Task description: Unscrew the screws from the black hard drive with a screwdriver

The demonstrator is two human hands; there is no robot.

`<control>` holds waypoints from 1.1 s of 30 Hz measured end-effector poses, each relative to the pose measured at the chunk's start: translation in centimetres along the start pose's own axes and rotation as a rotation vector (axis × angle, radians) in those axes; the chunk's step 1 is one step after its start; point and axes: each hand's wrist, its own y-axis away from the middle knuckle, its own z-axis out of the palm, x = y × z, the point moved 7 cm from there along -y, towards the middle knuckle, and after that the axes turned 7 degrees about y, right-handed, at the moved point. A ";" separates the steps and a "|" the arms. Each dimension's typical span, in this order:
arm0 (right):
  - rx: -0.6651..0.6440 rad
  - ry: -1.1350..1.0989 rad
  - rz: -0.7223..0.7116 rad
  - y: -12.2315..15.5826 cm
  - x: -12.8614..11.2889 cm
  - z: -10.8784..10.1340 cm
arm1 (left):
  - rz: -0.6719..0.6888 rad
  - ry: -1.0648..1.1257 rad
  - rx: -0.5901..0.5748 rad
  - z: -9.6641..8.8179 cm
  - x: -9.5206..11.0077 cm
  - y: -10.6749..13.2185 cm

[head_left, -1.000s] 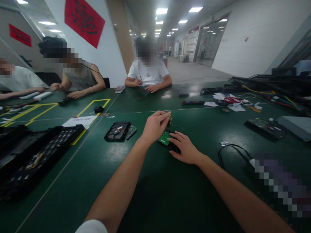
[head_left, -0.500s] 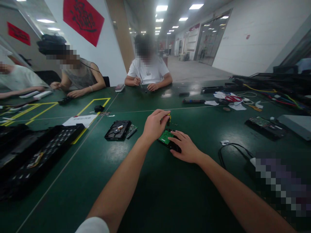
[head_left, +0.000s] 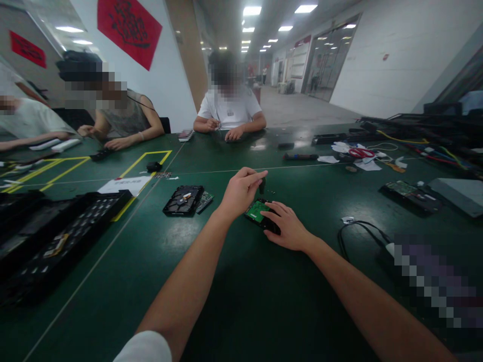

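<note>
My left hand (head_left: pixel 241 191) is closed around a short screwdriver (head_left: pixel 262 185), its dark handle showing below the fingers; the tip is hidden. One finger stretches over the top of the handle. Beneath it lies a hard drive (head_left: pixel 257 210) with its green circuit board facing up. My right hand (head_left: pixel 289 226) grips the drive's right part, fingers over the board and thumb at the near edge. A few tiny screws (head_left: pixel 272 192) lie on the table just beyond the drive. To the left rest another black drive (head_left: pixel 183 201) and a loose circuit board (head_left: pixel 205 201).
Black trays (head_left: pixel 75 231) stand at the left. On the right are another drive (head_left: pixel 409 196), a grey box (head_left: pixel 460 198), a black cable (head_left: pixel 343 236) and a pile of wires (head_left: pixel 433 136). A person (head_left: pixel 230 110) works across the green table (head_left: pixel 234 301); others sit at the left.
A finger of my left hand has straightened over the screwdriver, and the yellow on its handle no longer shows. My right hand stays on the hard drive.
</note>
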 end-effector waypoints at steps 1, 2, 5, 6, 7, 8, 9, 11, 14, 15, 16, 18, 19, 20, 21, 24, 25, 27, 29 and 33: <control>0.002 -0.003 0.001 0.0 0.0 0.0 | -0.005 -0.007 0.014 -0.1 -0.1 0.0; 0.007 -0.006 0.002 0.0 0.0 0.0 | -0.010 -0.012 0.026 -0.2 -0.3 0.0; 0.020 -0.019 -0.001 -0.1 0.0 -0.1 | -0.022 0.013 0.037 -0.2 -0.3 0.0; 0.023 -0.022 -0.003 -0.1 0.0 -0.2 | -0.023 0.032 0.036 -0.2 -0.2 -0.1; 0.025 -0.025 -0.005 -0.1 0.0 -0.2 | -0.025 0.053 0.032 -0.1 0.0 -0.1; 0.024 -0.028 -0.008 -0.1 0.0 -0.3 | -0.027 0.071 0.023 0.0 0.1 -0.1; 0.022 -0.030 -0.012 -0.1 0.0 -0.4 | -0.027 0.083 0.010 0.1 0.2 -0.1; 0.015 -0.036 -0.021 0.0 -0.1 -0.5 | -0.027 0.087 -0.011 0.4 0.2 -0.1; -0.001 -0.050 -0.036 0.2 -0.3 -0.8 | -0.024 0.063 -0.032 0.5 0.0 -0.1; -0.004 -0.057 -0.038 0.3 -0.4 -0.8 | -0.023 0.056 -0.035 0.5 -0.1 -0.1; -0.007 -0.062 -0.039 0.4 -0.4 -0.9 | -0.024 0.049 -0.035 0.4 -0.2 -0.1; -0.005 -0.067 -0.037 0.5 -0.5 -1.0 | -0.037 0.031 -0.021 0.3 -0.3 -0.1; -0.005 -0.067 -0.037 0.5 -0.5 -1.0 | -0.048 0.016 -0.013 0.2 -0.3 0.0; -0.007 -0.067 -0.038 0.5 -0.5 -1.0 | -0.061 -0.004 -0.004 0.1 -0.4 0.0; -0.011 -0.066 -0.038 0.5 -0.5 -1.0 | -0.075 -0.030 0.000 0.1 -0.4 0.0; -0.017 -0.063 -0.033 0.5 -0.5 -0.9 | -0.114 -0.120 0.011 -0.1 -0.4 0.1; -0.015 -0.062 -0.030 0.5 -0.5 -0.9 | -0.121 -0.135 0.017 -0.1 -0.3 0.1; -0.013 -0.064 -0.029 0.5 -0.4 -0.9 | -0.114 -0.116 0.014 -0.2 -0.1 0.0; -0.017 -0.069 -0.032 0.5 -0.5 -0.9 | -0.075 -0.067 -0.020 -0.2 0.3 -0.1; -0.030 -0.073 -0.030 0.5 -0.4 -0.9 | -0.015 -0.046 -0.081 0.1 0.9 -0.3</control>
